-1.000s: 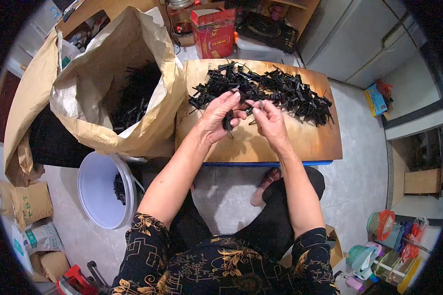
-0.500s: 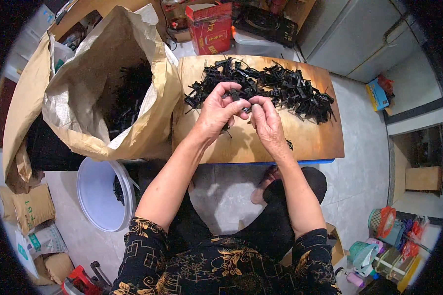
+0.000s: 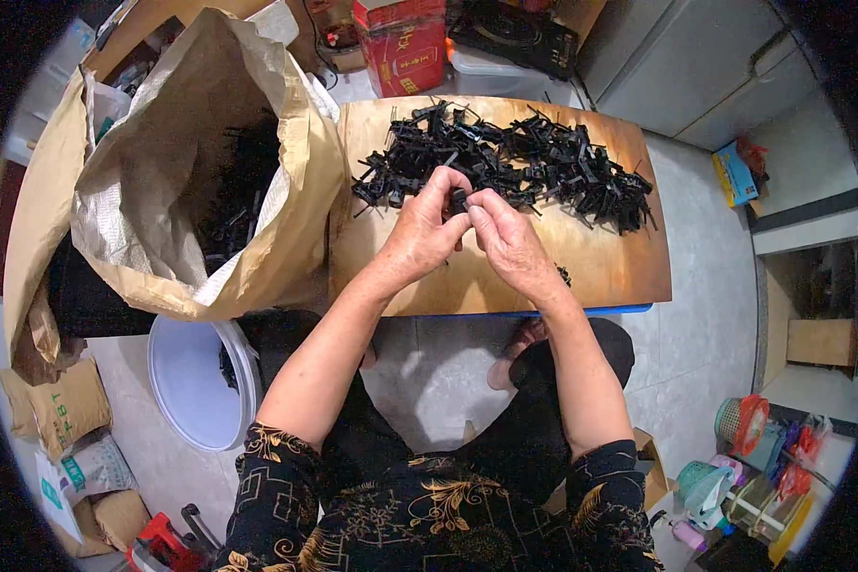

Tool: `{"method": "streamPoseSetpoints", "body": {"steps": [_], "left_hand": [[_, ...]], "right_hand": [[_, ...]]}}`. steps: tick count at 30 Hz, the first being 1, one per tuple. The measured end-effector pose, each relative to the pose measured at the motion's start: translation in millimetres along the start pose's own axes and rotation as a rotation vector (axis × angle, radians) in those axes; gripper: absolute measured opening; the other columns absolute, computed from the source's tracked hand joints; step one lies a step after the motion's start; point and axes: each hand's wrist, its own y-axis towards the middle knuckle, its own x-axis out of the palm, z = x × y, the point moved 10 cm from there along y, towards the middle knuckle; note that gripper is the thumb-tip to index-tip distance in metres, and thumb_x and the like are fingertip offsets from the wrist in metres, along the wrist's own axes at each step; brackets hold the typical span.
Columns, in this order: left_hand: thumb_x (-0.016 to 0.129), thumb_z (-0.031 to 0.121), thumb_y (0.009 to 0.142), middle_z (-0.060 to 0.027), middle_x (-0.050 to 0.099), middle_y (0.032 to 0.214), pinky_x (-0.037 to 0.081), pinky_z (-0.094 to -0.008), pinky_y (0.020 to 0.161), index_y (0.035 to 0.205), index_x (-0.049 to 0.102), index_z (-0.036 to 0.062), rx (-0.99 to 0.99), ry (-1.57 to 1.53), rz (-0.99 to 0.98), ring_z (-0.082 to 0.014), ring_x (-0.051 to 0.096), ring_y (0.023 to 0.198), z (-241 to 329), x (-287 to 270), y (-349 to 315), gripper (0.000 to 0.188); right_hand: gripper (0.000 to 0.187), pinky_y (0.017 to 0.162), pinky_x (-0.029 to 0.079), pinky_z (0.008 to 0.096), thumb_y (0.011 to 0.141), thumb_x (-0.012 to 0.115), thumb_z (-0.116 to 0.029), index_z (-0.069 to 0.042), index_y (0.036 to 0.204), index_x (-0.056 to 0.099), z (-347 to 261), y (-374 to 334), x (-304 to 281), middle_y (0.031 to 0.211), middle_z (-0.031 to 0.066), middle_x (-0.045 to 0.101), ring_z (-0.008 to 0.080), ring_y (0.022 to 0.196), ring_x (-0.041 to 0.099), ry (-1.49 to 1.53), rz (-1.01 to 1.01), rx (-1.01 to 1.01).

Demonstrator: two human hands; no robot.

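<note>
Small black plastic-looking piece point(image 3: 459, 201) sits between the two hands, raised over the near part of a tan wooden board with browned edges point(image 3: 620, 272); the bare left hand point(image 3: 427, 232) grips it between thumb and bent forefinger; the bare right hand point(image 3: 507, 234) meets it from the other side, its thumb and forefinger pinched together, though what lies between them cannot be told; just beyond the hands, a long tangled heap of thin-legged black parts point(image 3: 591, 181) spreads across the board's far half; a small black cluster point(image 3: 564, 275) lies beside the right wrist; left of the board stands a wide-mouthed tan sack with a pale woven lining point(image 3: 181, 297), more black parts point(image 3: 243, 195) inside; below it, a round white plastic bucket point(image 3: 191, 410) rests tilted in view on the grey tiled floor point(image 3: 691, 353); past the board's far edge stand an upright red printed carton point(image 3: 402, 52) and a flat black appliance point(image 3: 515, 40).
</note>
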Motion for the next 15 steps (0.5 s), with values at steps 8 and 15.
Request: {"method": "streamPoseSetpoints", "body": {"steps": [8, 15], "left_hand": [[0.055, 0.002, 0.076, -0.0199, 0.056, 0.074, 0.046, -0.0388, 0.057, 0.101, 0.042, 0.0059, 0.175, 0.342, 0.095, -0.0357, 0.059, 0.067, 13.6, -1.6, -3.6, 0.028], [0.055, 0.003, 0.080, -0.0151, 0.057, 0.075, 0.046, -0.0353, 0.057, 0.102, 0.042, 0.0057, 0.238, 0.278, 0.163, -0.0275, 0.060, 0.065, 24.8, -6.4, -3.5, 0.026]], "right_hand": [[0.017, 0.050, 0.038, 0.0273, 0.092, 0.044, -0.017, -0.002, 0.092, 0.052, 9.9, 2.6, 6.5, 0.061, 0.0045, 0.047, 0.0108, 0.055, 0.045, -0.026, 0.091, 0.009], [0.020, 0.050, 0.039, 0.0244, 0.093, 0.044, -0.021, -0.003, 0.099, 0.051, 13.2, 7.8, 1.4, 0.071, 0.0044, 0.053, 0.0100, 0.054, 0.045, 0.117, 0.116, -0.022]]}}
